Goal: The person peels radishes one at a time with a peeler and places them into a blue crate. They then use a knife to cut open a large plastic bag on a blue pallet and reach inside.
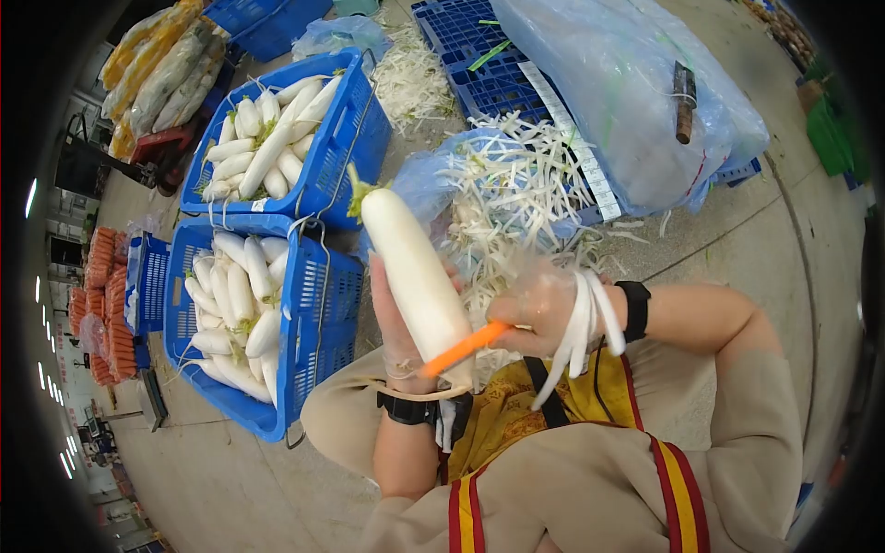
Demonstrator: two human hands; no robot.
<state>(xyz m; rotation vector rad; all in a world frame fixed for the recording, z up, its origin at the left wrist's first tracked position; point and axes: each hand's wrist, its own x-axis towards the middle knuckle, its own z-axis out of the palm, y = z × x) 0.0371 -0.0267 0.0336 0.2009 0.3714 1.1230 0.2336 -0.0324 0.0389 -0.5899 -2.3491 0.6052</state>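
A large white radish [412, 263] with a short green stem end lies along my left hand [395, 323], which wears a clear plastic glove and grips it from below. In my right hand [539, 309], also gloved, is an orange peeler [468, 348], its head against the lower end of the radish. Long white peel strips [581, 323] hang over the back of my right hand near the wrist. Below my hands a heap of radish peelings [516, 175] is piled on blue plastic. A yellow apron [525, 405] covers my lap.
Two blue crates [309, 341] full of white radishes stand at the left. A blue pallet [461, 55] carries a large plastic-wrapped bundle [618, 92] with a dark-bladed knife [684, 101] on top. More peelings [412, 78] lie on the floor behind. Orange bagged produce [106, 295] is stacked far left.
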